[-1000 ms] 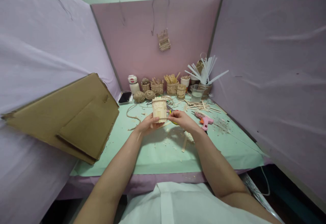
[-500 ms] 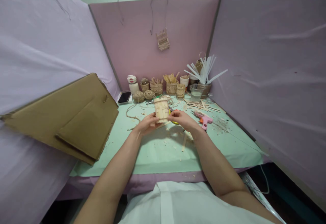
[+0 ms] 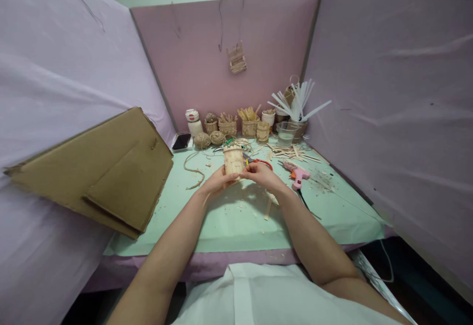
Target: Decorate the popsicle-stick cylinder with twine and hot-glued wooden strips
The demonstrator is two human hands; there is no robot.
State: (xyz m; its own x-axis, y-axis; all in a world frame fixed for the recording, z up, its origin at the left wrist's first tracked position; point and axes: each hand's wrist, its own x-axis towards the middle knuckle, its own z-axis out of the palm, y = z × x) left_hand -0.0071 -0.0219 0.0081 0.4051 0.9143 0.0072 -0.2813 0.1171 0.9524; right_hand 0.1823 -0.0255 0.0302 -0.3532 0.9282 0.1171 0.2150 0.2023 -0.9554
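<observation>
A small pale cup [image 3: 233,158] made of wooden sticks, with a notched rim, is held upright above the table's middle. My left hand [image 3: 216,180] wraps round its lower left side, the thumb across the front near the base. The fingers of my right hand [image 3: 261,175] are pinched together against the cup's lower right edge; any small strip between them is too small to tell. Just behind my right hand lie red-handled scissors [image 3: 263,161], partly hidden. A pink glue gun [image 3: 300,175] rests on the table to the right of that hand.
Loose wooden sticks [image 3: 293,153] are spread at the back right. Twine balls [image 3: 202,141], stick-filled baskets [image 3: 250,128], a clear water cup [image 3: 286,134] and white glue sticks [image 3: 302,101] line the back. Cardboard [image 3: 111,177] leans at left; a phone [image 3: 182,141] lies near it.
The cup turned in my hands and shifted slightly right, then came a little lower. My right fingers stayed at its lower right edge, moving slightly left. More of the scissors and glue gun cord shows.
</observation>
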